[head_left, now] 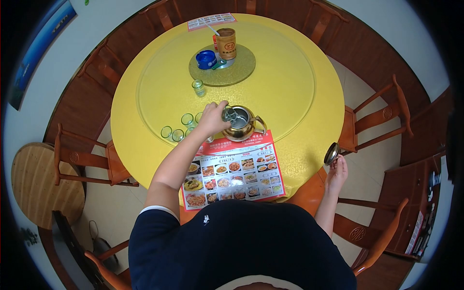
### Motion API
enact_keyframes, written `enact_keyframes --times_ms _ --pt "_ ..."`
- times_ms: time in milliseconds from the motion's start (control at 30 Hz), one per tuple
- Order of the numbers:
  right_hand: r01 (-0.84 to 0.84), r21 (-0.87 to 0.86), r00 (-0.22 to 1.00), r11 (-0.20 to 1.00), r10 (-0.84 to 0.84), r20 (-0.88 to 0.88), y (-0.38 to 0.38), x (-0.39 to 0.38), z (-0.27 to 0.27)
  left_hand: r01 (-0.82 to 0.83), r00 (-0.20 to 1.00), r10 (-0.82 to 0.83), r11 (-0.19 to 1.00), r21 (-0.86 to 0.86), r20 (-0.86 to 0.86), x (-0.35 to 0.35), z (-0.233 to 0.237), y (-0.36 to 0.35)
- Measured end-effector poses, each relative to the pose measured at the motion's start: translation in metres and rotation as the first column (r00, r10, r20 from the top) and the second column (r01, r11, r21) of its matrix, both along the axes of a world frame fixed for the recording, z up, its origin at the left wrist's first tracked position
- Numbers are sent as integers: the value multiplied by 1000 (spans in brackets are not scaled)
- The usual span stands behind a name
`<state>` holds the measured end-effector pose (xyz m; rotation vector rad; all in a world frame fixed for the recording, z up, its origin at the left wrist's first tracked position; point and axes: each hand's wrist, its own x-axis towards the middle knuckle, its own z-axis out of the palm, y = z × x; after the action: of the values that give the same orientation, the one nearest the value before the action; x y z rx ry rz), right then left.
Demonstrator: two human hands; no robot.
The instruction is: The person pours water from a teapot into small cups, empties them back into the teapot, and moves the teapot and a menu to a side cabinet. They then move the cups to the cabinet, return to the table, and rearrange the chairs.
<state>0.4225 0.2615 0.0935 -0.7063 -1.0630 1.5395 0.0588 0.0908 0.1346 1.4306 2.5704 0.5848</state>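
Two hands share the work: the left hand [212, 118] closes its fingers [221, 106] around a glass [230, 115] tipped over the open teapot [241, 123] at the desk's [290, 87] near edge. The right hand [337, 174] grips the lid [331, 153] off to the side (so the mouth is clear).

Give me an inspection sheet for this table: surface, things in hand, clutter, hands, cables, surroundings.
Surface: round table under a yellow cloth, with a glass turntable on top.
Job's things: golden teapot, open, on the table's near side; its lid is held out past the table's edge.
Clutter: small glasses left of the teapot; picture menu; blue tin and brown canister at the centre.
Hands: left hand at the teapot's mouth, grip unclear; right hand holds the lid.
Cables: what looks like a thin cord on the floor, lower left.
Surroundings: wooden chairs round the table; round wooden top at left.
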Motion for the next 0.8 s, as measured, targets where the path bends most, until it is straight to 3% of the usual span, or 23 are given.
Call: enact_keyframes --times_ms 533,700,800 --pt "25 -9 1000 1000 -26 -9 -1 4 -5 193 923 -201 980 -58 -327 1 15 8" --pt "22 -17 1000 1000 -23 -16 -1 5 -7 342 763 -316 938 -62 -564 -2 14 13" --pt "31 -16 999 999 -32 -19 -2 5 -7 398 704 -366 913 -89 -608 -5 14 17"
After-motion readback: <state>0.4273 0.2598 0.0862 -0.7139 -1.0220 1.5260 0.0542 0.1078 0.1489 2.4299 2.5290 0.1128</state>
